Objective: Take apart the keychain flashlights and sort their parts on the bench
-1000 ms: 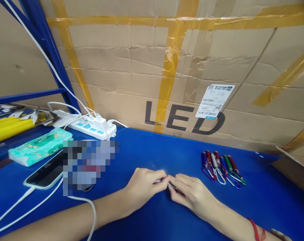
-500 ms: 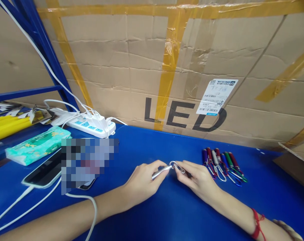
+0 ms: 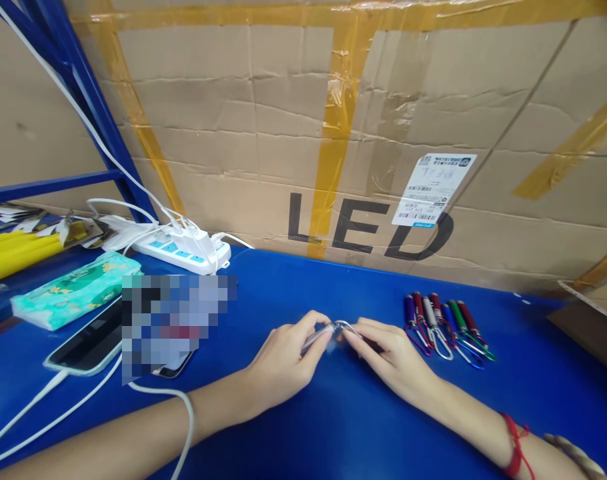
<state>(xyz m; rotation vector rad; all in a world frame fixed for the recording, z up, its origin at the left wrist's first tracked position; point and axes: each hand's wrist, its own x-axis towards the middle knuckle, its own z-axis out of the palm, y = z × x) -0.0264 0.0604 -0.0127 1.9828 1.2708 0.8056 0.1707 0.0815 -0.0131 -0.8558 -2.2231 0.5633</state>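
Observation:
Over the blue tabletop, my left hand pinches a small silver keychain flashlight between thumb and fingers; much of its body is hidden by them. A silver carabiner meets the flashlight's end, and my right hand is closed on it with thumb and index finger. Blur at the joint keeps me from telling whether the two are linked. To the right lie several similar keychain flashlights in a row, in purple, red, silver, blue and green, with carabiners pointing toward me.
Behind the table stands a large taped cardboard box marked LED. At left are a white power strip, a green tissue pack, a phone on a cable and a pixelated patch. A white cable crosses my left forearm.
The carabiner has tilted and its loop shows less now, with my right fingers a little nearer my left. Both hands keep their hold in nearly the same place.

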